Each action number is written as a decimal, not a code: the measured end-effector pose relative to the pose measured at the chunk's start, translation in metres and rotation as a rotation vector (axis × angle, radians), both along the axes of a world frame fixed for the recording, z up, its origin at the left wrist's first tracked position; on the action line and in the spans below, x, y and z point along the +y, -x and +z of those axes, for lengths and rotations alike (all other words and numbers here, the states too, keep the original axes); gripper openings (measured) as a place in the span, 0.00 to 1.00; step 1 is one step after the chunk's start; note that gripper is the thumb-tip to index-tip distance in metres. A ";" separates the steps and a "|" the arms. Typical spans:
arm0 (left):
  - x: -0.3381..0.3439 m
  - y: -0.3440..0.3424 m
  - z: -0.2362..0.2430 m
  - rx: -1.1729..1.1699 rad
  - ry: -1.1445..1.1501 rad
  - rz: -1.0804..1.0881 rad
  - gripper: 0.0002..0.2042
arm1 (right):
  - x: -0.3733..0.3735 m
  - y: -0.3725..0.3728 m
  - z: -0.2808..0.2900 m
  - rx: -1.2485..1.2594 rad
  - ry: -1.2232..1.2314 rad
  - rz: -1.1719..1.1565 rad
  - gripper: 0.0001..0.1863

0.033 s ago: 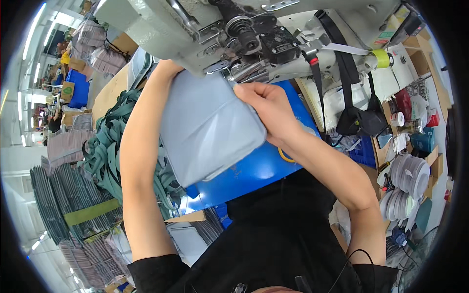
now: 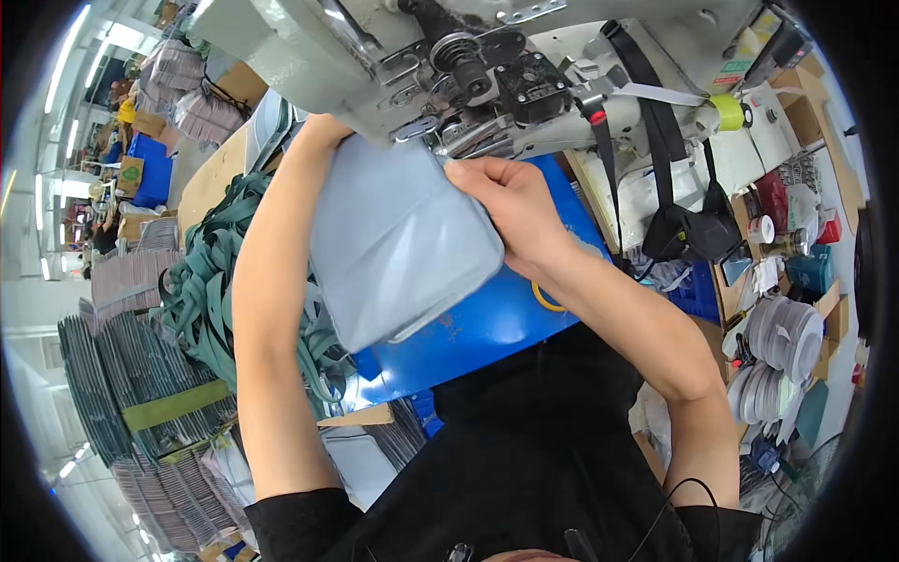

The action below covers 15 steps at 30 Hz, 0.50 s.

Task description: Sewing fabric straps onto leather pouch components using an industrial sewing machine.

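Head view: the grey-blue panel (image 2: 398, 248), at frame centre below the sewing machine (image 2: 532, 91), has moved slightly upward, so the work perhaps advances little by little. Right hand (image 2: 517, 208) pinches its upper-right edge; fingers of left hand (image 2: 325, 129) are hidden, I cannot tell their state.
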State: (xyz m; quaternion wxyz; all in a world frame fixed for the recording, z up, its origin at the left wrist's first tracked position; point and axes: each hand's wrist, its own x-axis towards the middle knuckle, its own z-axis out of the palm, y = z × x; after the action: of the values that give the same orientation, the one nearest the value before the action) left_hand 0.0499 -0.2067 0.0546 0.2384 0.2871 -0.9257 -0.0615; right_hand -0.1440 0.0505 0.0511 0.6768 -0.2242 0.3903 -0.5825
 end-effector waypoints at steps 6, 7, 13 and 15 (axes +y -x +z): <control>0.117 0.011 0.033 0.320 0.027 0.222 0.20 | -0.006 -0.008 -0.006 0.003 -0.041 -0.072 0.13; 0.159 0.013 0.032 0.588 -0.099 0.252 0.21 | -0.006 -0.009 -0.006 0.021 -0.006 -0.093 0.13; 0.290 0.029 -0.003 0.307 0.179 0.274 0.21 | 0.020 -0.001 -0.008 0.139 0.110 -0.082 0.12; 0.284 0.027 -0.003 0.475 0.180 0.292 0.15 | 0.041 -0.003 -0.008 0.544 0.354 -0.196 0.15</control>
State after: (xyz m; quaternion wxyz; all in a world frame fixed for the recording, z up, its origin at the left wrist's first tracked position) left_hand 0.0233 0.0774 0.0514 0.4792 0.3726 -0.7946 -0.0098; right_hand -0.1409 0.0910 0.0435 0.4394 -0.4467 0.4690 -0.6224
